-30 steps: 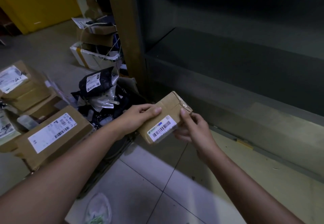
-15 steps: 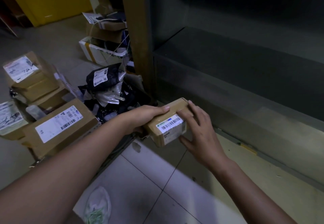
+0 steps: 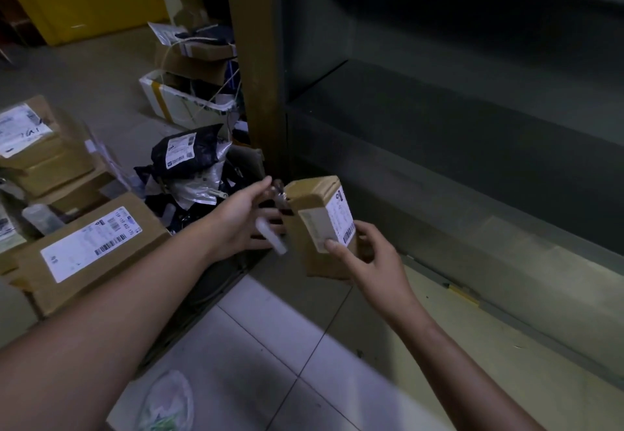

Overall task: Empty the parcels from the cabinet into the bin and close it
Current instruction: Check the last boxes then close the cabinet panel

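Note:
My right hand (image 3: 368, 258) grips a small brown cardboard parcel (image 3: 314, 224) with a white label, held on end low in front of the grey metal cabinet (image 3: 439, 120). The cabinet's lower shelf shows bare metal. My left hand (image 3: 243, 224) is to the left of the parcel with straight, blurred fingers reaching toward its side; I cannot tell whether they touch it. Just left of the hands, a dark bin (image 3: 209, 282) holds a heap of black and white bagged parcels (image 3: 189, 157).
Cardboard boxes with labels (image 3: 91, 245) are stacked on the left. A white foam box (image 3: 179, 103) and more cartons stand behind, beside a wooden post (image 3: 256, 59). A plastic bag (image 3: 169, 403) lies on the tiled floor near me.
The parcel has turned from lying flat to standing on end, and now only my right hand holds it. My left hand has let go and opened beside it.

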Tool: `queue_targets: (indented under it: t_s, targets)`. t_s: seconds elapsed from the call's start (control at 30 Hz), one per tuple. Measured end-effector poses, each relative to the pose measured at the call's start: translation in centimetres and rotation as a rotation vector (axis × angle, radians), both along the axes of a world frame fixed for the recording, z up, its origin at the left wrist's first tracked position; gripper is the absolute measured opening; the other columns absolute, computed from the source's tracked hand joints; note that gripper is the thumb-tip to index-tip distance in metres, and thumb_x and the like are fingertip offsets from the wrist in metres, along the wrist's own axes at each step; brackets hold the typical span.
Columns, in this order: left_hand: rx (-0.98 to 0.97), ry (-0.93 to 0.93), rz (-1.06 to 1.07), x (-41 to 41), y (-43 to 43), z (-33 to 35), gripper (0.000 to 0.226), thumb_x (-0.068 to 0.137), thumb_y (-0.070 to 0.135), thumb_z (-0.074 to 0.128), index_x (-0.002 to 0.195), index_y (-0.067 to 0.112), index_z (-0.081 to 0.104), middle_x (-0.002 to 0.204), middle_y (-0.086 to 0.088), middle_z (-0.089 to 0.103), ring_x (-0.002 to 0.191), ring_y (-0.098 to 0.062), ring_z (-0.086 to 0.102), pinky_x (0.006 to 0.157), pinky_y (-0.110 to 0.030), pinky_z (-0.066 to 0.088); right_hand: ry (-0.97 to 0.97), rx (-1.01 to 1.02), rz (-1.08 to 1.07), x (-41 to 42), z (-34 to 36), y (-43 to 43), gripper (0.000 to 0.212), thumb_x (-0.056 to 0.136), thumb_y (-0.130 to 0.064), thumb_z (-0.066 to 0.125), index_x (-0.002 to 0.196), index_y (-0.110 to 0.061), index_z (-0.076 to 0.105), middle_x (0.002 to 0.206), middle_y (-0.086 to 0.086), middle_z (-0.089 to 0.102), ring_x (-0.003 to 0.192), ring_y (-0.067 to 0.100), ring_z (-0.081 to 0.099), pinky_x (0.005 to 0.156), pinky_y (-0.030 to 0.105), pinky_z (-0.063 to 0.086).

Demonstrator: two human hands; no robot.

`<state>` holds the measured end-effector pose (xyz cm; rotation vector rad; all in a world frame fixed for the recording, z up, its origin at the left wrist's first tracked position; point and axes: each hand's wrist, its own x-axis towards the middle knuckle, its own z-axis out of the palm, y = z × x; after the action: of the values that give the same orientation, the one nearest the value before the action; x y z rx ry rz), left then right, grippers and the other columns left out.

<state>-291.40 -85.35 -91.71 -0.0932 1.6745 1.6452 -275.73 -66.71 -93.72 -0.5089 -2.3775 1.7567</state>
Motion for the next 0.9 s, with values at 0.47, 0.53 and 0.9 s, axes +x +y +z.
queue_targets:
  t_s: [0.47, 0.53, 0.9]
  targets:
    - [-0.029, 0.073, -0.268, 4.0, 2.6, 0.2, 0.040, 0.090, 0.037, 0.067, 0.128, 0.026, 0.062, 0.115, -0.001, 0.073, 0.106, -0.021, 0.069, 0.092, -0.044, 0.057, -0.210, -0.486, -0.072, -0.6, 1.8, -1.0, 0.045, 0.094, -0.052, 0.054, 0.120, -0.016, 0.052, 0.113, 0.010, 0.070, 0.079, 0.029, 0.075, 0.062, 0.036, 0.062]
    - [0.000, 0.038, -0.217, 3.7, 2.6, 0.4, 0.032, 0.094, 0.035, 0.062, 0.124, 0.024, 0.065, 0.111, -0.004, 0.074, 0.100, -0.022, 0.070, 0.088, -0.041, 0.057, -0.219, -0.419, -0.041, -0.5, 2.0, -0.7, 0.043, 0.095, -0.053, 0.048, 0.122, -0.020, 0.054, 0.113, 0.004, 0.069, 0.082, 0.023, 0.075, 0.068, 0.037, 0.062]
    - [-0.103, -0.181, -0.285, 1.7, 0.6, -0.3, 0.050, 0.077, 0.054, 0.066, 0.118, 0.025, 0.071, 0.103, -0.009, 0.072, 0.093, -0.022, 0.063, 0.083, -0.036, 0.047, -0.106, -0.385, -0.155, -1.0, 1.5, 2.9, 0.079, 0.072, -0.064, 0.066, 0.142, -0.036, 0.044, 0.130, -0.005, 0.060, 0.118, 0.016, 0.060, 0.098, 0.047, 0.052]
